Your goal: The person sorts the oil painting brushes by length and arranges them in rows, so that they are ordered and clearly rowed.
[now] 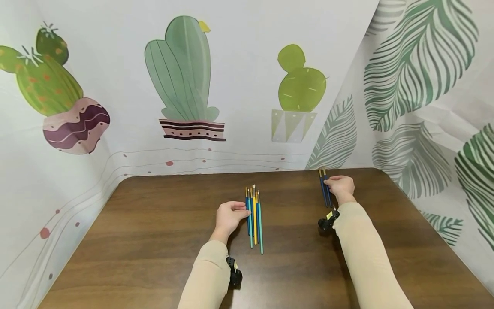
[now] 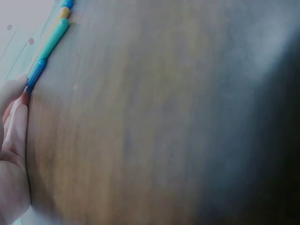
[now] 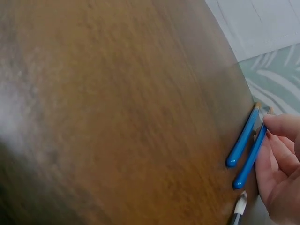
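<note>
Several paintbrushes lie side by side in the middle of the table, among them a yellow paintbrush (image 1: 254, 223) and a teal paintbrush (image 1: 260, 229). At the left of this group, my left hand (image 1: 230, 218) pinches a blue paintbrush (image 1: 247, 223) between thumb and fingers; its rounded handle end shows in the left wrist view. Near the far right edge, my right hand (image 1: 341, 186) pinches a dark blue paintbrush (image 3: 251, 159) by its upper part. A second blue paintbrush (image 3: 242, 140) lies just left of it. Partly hidden by the right wrist is a white-tipped brush (image 3: 241, 206).
The brushes lie on a brown wooden table (image 1: 154, 240). Behind it hangs a white cloth (image 1: 243, 86) printed with cacti, and leaf-patterned cloth (image 1: 413, 154) covers the right side. A small black camera (image 1: 328, 221) is strapped to the right wrist.
</note>
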The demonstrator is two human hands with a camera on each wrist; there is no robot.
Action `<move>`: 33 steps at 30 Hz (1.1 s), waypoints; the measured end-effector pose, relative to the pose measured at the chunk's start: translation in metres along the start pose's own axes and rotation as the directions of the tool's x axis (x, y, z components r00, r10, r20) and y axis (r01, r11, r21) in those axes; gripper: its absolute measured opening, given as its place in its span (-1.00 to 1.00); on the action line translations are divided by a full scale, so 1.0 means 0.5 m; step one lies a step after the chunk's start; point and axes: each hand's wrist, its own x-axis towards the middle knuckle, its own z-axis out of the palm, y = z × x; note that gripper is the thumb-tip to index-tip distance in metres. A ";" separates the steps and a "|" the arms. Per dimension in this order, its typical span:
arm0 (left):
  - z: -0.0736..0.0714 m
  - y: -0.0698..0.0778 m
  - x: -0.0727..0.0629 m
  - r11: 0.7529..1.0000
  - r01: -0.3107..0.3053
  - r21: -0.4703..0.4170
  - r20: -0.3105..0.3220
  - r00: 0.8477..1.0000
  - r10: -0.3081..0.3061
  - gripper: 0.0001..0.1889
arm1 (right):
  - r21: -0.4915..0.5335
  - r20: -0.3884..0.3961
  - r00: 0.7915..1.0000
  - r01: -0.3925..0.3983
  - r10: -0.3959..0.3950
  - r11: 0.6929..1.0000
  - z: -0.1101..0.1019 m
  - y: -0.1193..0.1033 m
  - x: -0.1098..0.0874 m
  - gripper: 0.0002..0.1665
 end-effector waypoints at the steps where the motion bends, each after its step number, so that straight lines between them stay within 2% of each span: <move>1: 0.000 -0.001 0.000 1.000 0.000 -0.003 0.000 1.000 0.000 -0.69 | -0.010 -0.005 1.000 0.001 -0.001 1.000 0.000 0.000 -0.002 -0.53; 5: 0.002 -0.003 0.001 1.000 -0.007 -0.016 0.002 1.000 0.007 -0.68 | -0.024 -0.028 1.000 0.009 -0.010 1.000 -0.002 -0.003 -0.013 -0.54; 13: 0.003 -0.006 0.003 1.000 -0.017 -0.012 -0.007 1.000 0.017 -0.68 | -0.160 -0.042 0.998 0.050 -0.057 0.986 -0.006 -0.007 -0.030 -0.53; 25: -0.005 -0.001 -0.002 1.000 -0.020 -0.012 -0.012 1.000 0.020 -0.69 | -0.154 -0.048 0.998 0.025 -0.033 0.988 0.000 -0.010 -0.043 -0.51; 28: -0.005 0.001 -0.003 1.000 -0.029 0.005 -0.012 1.000 0.029 -0.69 | -0.135 -0.042 0.999 0.029 -0.035 0.990 -0.002 -0.007 -0.043 -0.50; 33: -0.004 0.002 -0.003 0.999 -0.028 0.018 -0.008 1.000 0.028 -0.69 | 0.059 0.008 0.999 0.035 -0.036 0.998 -0.010 -0.002 -0.040 -0.42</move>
